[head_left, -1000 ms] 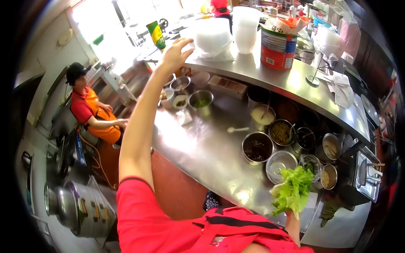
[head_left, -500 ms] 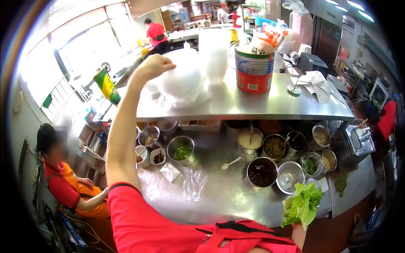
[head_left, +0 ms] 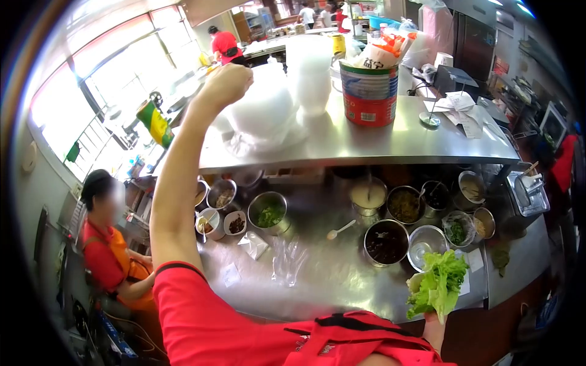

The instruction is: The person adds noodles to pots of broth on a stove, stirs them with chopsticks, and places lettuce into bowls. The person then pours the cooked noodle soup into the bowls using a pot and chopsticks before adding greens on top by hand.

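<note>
My left hand (head_left: 229, 84) is raised over the upper steel shelf with its fingers closed, beside a plastic-wrapped stack of white bowls (head_left: 262, 107). What the fingers hold, if anything, is too small or hidden to tell. Low at the right, my right hand (head_left: 434, 318) is closed round the base of a bunch of green lettuce (head_left: 437, 282), mostly hidden by the leaves. Just behind the lettuce stand an empty-looking metal bowl (head_left: 425, 245) and a pot of dark sauce (head_left: 386, 243).
A red and green can (head_left: 369, 97) and white cups (head_left: 307, 73) stand on the upper shelf (head_left: 342, 146). Below are several metal pots, a spoon (head_left: 340, 230) and a clear plastic glove (head_left: 287, 261). A co-worker (head_left: 113, 244) in an orange apron is at the left.
My left hand has gone from spread fingers to closed, near the bowl stack. The view has turned and tilted up. The lettuce stays in my right hand.
</note>
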Tool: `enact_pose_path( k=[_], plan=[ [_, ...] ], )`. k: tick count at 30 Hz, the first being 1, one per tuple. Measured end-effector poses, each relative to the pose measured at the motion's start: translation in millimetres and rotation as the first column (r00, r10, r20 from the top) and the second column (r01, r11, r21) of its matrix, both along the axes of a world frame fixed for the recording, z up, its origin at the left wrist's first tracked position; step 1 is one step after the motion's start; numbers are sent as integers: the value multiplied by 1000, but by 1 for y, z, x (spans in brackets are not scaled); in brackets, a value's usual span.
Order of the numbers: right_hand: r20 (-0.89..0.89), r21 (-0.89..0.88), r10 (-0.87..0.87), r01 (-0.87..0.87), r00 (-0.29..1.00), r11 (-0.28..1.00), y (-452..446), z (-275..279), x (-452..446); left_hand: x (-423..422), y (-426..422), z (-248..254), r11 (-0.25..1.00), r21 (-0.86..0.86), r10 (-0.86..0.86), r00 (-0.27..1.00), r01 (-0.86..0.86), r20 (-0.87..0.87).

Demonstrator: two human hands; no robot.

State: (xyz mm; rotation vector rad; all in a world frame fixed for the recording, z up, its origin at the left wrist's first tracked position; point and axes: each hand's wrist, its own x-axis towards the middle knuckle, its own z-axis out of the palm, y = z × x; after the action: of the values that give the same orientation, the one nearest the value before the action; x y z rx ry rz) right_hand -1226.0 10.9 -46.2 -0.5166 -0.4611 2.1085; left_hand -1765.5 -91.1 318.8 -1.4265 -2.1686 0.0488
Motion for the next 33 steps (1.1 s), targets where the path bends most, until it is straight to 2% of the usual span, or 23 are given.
enact_pose_path(
  k=[3, 6, 7, 10, 13, 16, 18, 20, 22, 26, 27, 28, 29, 30, 31, 32, 33],
  plan=[
    [-5, -7, 7, -7, 1000, 1000, 2, -5, 7, -12, 3, 2, 993, 49, -114, 989, 110, 98],
    [-8, -5, 8, -8, 1000, 1000, 7, -6, 13, -8, 2, 6, 996, 79, 3, 882, -45, 471],
    [-12, -5, 8, -8, 1000, 1000, 9, -7, 14, -5, 2, 6, 997, 77, -12, 884, -27, 467],
    [-21, -4, 5, -5, 1000, 1000, 10, -8, 16, -6, 5, 8, 999, 6, 37, 933, -42, 359],
    [-38, -1, 5, -5, 999, 1000, 12, -8, 17, -11, 11, 11, 996, -82, 26, 1000, -26, 3],
    [-48, 3, -3, 4, 999, 1000, 9, -7, 17, -14, 19, 7, 991, -97, 63, 966, -90, -252],
    [-54, 11, -19, 19, 998, 1000, 2, -3, 21, -1, 15, 5, 991, 23, 132, 977, -130, -165],
    [-48, -7, -47, 47, 998, 999, -9, -2, 33, 14, 21, 7, 972, 33, 234, 938, -234, -255],
    [-45, -19, -64, 63, 997, 998, -24, -2, 50, -3, 25, 5, 988, 72, 154, 919, -137, -362],
    [-13, -80, -70, 69, 997, 994, -72, -4, 91, 30, 17, 22, 976, 214, 141, 846, -32, -515],
    [-13, -80, -78, 77, 997, 994, -76, -4, 96, 40, 13, 26, 957, 276, 215, 852, -87, -477],
    [-13, -80, -83, 82, 996, 993, -77, -4, 99, 49, 4, 28, 953, 300, 126, 861, 32, -493],
    [-23, -77, -93, 91, 995, 993, -74, -4, 97, 72, -9, 29, 936, 316, -21, 919, 157, -395],
    [-39, -66, -104, 101, 994, 993, -66, -2, 91, 98, -24, 24, 907, 378, -138, 980, 184, -144],
    [-62, -48, -112, 109, 992, 993, -55, 0, 84, 134, -40, 17, 908, 396, -185, 979, 135, 91],
    [-91, -24, -120, 118, 989, 993, -42, 3, 76, 170, -59, 8, 928, 353, -213, 949, 122, 232],
    [-126, -3, -122, 122, 985, 992, -27, 6, 66, 197, -72, -11, 903, 379, -331, 893, 204, 306]
  ],
)
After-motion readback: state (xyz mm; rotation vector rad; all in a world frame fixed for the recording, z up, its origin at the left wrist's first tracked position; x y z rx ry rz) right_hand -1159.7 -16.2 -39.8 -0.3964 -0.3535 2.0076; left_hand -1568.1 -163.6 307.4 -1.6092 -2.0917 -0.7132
